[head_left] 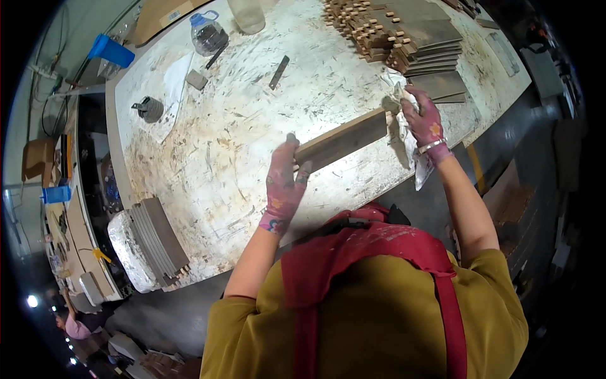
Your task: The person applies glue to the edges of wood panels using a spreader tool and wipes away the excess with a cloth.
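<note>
Red apron [369, 241] nearest, six o'clock. Left hand [282, 182] closes its grip on plank [344, 141], one o'clock; right hand [424, 121] clutches white cloth [406, 131], two o'clock. Plank could tip onto worktop [221, 136] if left grip slackens.

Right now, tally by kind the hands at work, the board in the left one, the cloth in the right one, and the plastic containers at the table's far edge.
Hands: 2 (left hand, right hand)
Board: 1
Cloth: 1
Plastic containers: 2 (blue-capped jug, translucent container)
Total: 6
</note>
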Tool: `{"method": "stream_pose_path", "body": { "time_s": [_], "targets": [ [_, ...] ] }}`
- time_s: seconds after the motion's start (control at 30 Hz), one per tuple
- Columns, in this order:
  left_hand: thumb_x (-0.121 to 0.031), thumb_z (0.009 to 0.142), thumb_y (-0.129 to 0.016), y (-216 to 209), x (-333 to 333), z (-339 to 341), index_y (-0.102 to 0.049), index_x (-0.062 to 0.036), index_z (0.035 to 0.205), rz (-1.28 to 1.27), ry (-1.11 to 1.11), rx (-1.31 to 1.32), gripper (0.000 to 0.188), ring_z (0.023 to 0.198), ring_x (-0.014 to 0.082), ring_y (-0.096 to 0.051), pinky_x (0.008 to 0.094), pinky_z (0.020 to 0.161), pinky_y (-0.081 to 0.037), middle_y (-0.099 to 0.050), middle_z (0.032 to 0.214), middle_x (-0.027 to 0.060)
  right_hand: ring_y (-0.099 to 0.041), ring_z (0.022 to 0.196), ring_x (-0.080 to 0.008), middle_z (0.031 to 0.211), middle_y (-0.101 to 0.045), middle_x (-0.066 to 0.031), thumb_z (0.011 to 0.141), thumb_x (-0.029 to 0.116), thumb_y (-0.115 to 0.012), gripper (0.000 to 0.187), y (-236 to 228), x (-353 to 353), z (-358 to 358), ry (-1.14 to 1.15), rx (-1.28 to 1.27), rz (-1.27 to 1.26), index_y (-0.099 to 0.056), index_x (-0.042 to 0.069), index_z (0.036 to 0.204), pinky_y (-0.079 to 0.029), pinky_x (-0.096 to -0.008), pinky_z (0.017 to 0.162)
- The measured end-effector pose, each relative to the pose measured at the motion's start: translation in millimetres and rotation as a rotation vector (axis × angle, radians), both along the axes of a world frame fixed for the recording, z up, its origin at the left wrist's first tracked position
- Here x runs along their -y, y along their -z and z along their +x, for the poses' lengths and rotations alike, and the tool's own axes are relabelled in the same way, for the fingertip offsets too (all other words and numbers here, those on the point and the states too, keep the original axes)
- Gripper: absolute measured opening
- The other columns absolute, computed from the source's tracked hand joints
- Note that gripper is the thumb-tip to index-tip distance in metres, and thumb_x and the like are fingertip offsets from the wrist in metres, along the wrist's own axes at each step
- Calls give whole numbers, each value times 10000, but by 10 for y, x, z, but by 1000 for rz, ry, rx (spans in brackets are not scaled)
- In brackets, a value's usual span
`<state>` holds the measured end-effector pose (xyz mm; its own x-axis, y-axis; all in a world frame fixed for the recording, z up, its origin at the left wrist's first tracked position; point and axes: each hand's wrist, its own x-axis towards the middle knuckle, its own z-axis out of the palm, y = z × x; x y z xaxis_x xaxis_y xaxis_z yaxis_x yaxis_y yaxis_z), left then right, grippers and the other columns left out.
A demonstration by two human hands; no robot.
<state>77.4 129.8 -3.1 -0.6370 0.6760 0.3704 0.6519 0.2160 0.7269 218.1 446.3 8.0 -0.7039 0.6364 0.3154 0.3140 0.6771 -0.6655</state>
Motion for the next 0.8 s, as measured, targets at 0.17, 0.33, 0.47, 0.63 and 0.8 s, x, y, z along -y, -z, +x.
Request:
{"method": "stream_pose_path", "body": {
  "time_s": [0.17,0.33,0.47,0.63,0.8],
  "targets": [
    [-47,850,-664,5,14,-37,-280,-31,1503,37,-50,545,757,1052,204,-590,311,879,-513,-556,1205,145,-614,1107,-307,1197,-639,-146,915,213,-633,360,-457,733,-258,-153,-130,58,-600,80,1247,-487,-389,957],
    [1,854,-640,-46,-38,44,-280,-53,1516,58,21,427,755,893,136,-588,262,781,-504,-595,1030,65,-577,1025,-282,1103,-605,-108,863,268,-657,467,-251,1427,-524,-587,210,389,-569,159,1309,-473,-411,907],
    [59,859,-599,104,13,116,-289,-38,1506,224,-16,936,724,835,85,-514,202,720,-455,-540,985,19,-586,1046,-281,1266,-589,-77,853,160,-638,424,-23,679,-530,-323,216,561,-592,165,1275,-513,-386,876],
    [68,874,-568,166,215,-216,-405,-5,1420,493,-54,1277,574,791,58,-453,176,736,-417,-484,936,-16,-593,1063,-398,1184,-590,-203,899,180,-629,347,1,171,-402,-87,148,160,-583,110,1235,-486,-446,906],
    [95,865,-543,296,722,-750,-476,59,1344,636,-113,1225,485,771,42,-435,152,704,-388,-474,966,-17,-594,1057,-390,1179,-587,-185,898,272,-633,401,-77,192,-566,-183,293,186,-565,154,1276,-486,-457,899]
  ]
}}
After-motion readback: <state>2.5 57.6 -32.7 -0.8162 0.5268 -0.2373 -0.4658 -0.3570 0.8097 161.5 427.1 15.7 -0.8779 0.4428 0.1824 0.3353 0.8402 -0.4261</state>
